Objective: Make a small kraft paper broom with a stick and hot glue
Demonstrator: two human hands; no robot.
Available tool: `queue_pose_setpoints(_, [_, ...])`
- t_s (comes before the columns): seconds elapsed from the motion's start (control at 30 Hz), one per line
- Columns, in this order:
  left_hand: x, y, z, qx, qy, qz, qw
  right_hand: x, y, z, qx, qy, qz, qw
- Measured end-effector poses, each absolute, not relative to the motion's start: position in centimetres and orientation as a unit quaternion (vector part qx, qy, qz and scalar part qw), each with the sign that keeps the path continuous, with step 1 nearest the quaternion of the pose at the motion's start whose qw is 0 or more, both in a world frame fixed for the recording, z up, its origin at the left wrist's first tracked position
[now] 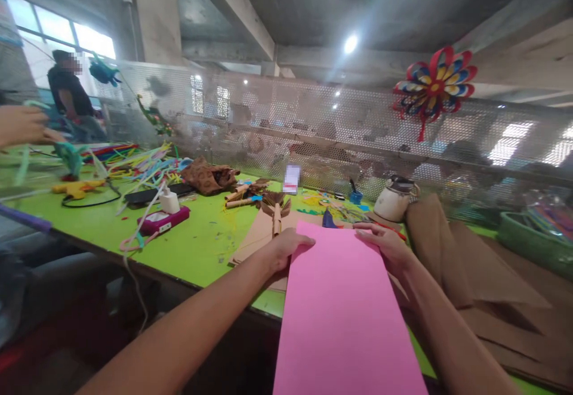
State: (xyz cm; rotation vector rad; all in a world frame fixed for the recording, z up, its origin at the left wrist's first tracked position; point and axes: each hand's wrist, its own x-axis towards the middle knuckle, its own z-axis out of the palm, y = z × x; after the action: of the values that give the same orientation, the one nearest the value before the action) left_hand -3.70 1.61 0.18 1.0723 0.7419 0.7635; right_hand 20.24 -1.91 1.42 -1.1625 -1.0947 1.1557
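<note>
A long pink sheet of paper stretches from the table's front edge down toward me. My left hand grips its far left corner, thumb on top and fingers hidden below. At the far right corner my right hand pinches the sheet, thumb over the paper. Just beyond the left hand, a brown paper figure with a fan-shaped top lies on cardboard. Behind the sheet's far edge sits a small dark-blue piece.
The green table carries a purple power strip, a brown pouch, a white kettle and colourful strips. Brown paper and a green basket are on the right. Another person's hand works at left; someone stands behind.
</note>
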Motion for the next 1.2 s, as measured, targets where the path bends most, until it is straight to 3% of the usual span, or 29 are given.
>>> queue_pose_setpoints(0.23, [-3.7, 1.4, 0.8, 0.449, 0.286, 0.356, 0.768, 19.5, -2.5, 1.3, -0.437, -0.477, 0.582, 0.493])
queue_pose_setpoints(0.87, [-3.9, 2.1, 0.5, 0.459, 0.213, 0.349, 0.789, 18.8, -3.5, 1.9, -0.438, -0.503, 0.563, 0.488])
queue_pose_setpoints(1.2, [-4.1, 2.2, -0.1, 0.496, 0.260, 0.332, 0.759, 18.7, -3.4, 1.3, -0.464, -0.482, 0.544, 0.506])
